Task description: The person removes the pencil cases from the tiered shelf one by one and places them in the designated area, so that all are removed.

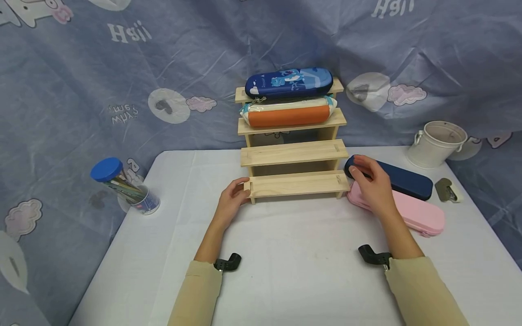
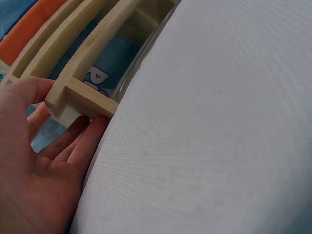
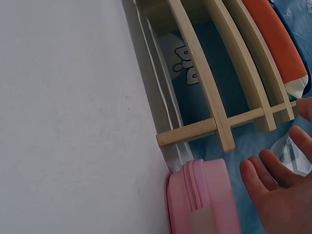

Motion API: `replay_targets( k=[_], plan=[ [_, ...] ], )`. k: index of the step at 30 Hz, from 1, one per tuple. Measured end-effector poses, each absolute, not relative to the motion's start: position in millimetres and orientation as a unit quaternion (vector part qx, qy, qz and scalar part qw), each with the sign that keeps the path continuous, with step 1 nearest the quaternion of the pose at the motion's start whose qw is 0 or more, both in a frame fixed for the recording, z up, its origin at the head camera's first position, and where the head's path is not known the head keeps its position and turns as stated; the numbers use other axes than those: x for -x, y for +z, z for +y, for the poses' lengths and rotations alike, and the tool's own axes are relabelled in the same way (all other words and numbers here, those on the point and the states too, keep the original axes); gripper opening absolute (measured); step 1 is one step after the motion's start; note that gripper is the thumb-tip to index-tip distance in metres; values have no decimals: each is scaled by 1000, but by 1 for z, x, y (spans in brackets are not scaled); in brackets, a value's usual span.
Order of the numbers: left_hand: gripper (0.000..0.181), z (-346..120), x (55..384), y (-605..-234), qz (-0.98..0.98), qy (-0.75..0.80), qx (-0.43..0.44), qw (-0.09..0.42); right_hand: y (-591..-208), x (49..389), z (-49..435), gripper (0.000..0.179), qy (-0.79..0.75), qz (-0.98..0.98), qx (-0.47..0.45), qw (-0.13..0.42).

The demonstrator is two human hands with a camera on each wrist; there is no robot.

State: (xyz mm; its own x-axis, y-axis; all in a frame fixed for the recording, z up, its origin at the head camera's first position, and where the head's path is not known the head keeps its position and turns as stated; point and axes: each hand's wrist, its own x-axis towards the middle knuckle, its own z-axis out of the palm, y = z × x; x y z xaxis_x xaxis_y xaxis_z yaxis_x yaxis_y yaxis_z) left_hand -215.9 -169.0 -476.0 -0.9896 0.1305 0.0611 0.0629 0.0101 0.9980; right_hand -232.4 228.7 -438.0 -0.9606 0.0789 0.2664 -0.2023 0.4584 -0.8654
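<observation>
A stepped wooden rack (image 1: 293, 183) stands at the back of the table. My left hand (image 1: 233, 199) grips the left end of its lowest step; in the left wrist view the thumb lies at the step's end and fingertips (image 2: 100, 122) reach under it by the leg. My right hand (image 1: 374, 184), fingers relaxed and apart, hovers beside the rack's right end, over a navy pencil case (image 1: 408, 180) and a pink pencil case (image 1: 416, 212). An orange and white pencil case (image 1: 289, 116) lies on the second-highest step, a blue printed pencil case (image 1: 289, 83) on the top one.
A clear jar with a blue lid (image 1: 107, 170), holding thin sticks, stands tilted in view at the left. At the back right are a white metal bucket (image 1: 436, 144) and a small grey-green object (image 1: 447, 190). A patterned blue cloth (image 1: 195, 54) hangs behind the table.
</observation>
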Motion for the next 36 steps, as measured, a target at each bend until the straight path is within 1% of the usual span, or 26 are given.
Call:
replay_targets(
  k=[7,16,29,36],
  plan=[
    [42,-170,216,-476,710,700,-68,28,-441,244,222,47,533,-835,-39,131],
    [42,-172,216,-476,711,699,-67,25,-438,249,207,47,536,-833,-43,128],
    [43,-170,218,-478,700,710,-75,29,-438,263,189,51,554,-823,-12,129],
    [42,-169,217,-477,703,707,-71,23,-443,270,179,50,569,-808,20,156]
  ],
)
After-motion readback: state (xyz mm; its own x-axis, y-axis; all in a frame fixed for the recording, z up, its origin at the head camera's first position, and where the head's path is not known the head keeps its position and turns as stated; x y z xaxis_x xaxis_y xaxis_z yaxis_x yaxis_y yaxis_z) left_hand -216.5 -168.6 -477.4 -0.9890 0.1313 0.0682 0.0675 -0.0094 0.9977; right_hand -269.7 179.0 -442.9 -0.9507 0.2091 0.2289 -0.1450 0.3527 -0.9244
